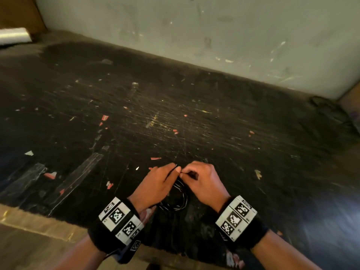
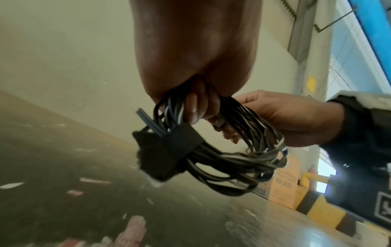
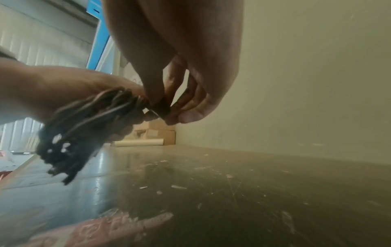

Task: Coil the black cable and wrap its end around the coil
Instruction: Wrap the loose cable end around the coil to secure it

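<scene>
Black cable (image 2: 228,150), wound into a many-looped coil, hangs between both hands just above the bench (image 1: 194,117). Left hand (image 1: 157,184) has its fingers (image 2: 193,108) curled through the top of the coil, gripping the bundle. Right hand (image 1: 204,182) meets it fingertip to fingertip, pinching something small and dark at the coil's upper edge; whether that is the cable's end I cannot tell. A black strap (image 2: 169,147) bands the loops on the side away from the right hand. Beyond the hands, red scraps (image 1: 105,117) dot the scratched bench, and a pale wall (image 1: 214,32) rises behind.
</scene>
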